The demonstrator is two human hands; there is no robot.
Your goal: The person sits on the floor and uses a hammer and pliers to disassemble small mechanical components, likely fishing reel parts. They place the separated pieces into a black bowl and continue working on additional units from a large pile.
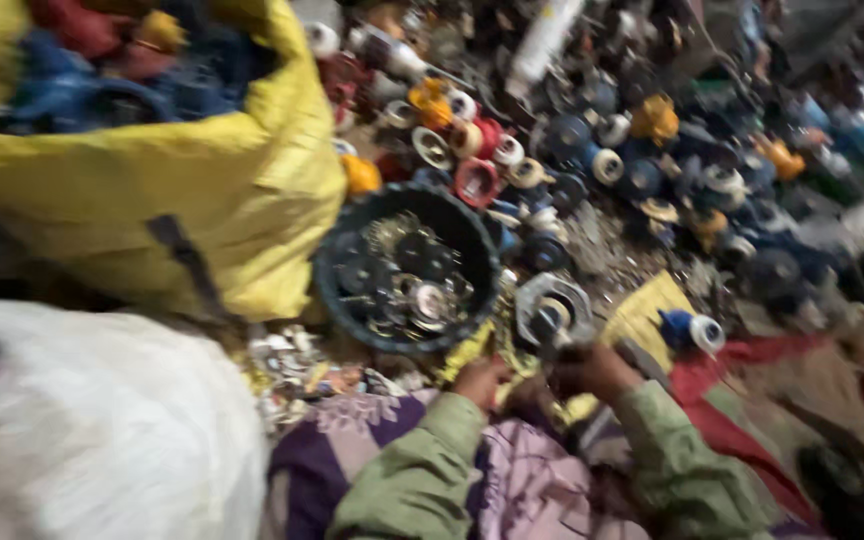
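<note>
Both hands' fingers, left hand and right hand, around a blurred grey metal part, grip unclear.

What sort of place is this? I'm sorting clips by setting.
Probably a scrap-sorting spot. A heap of small mixed parts covers the ground, a dark tub holds metal bits, and a yellow sack is stuffed with pieces. Both hands work a round metal part.

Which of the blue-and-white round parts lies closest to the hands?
The blue-and-white part lying alone on the yellow sheet, just beyond the right hand. The other ones sit farther off in the heap beyond the dark round bowl.
</note>
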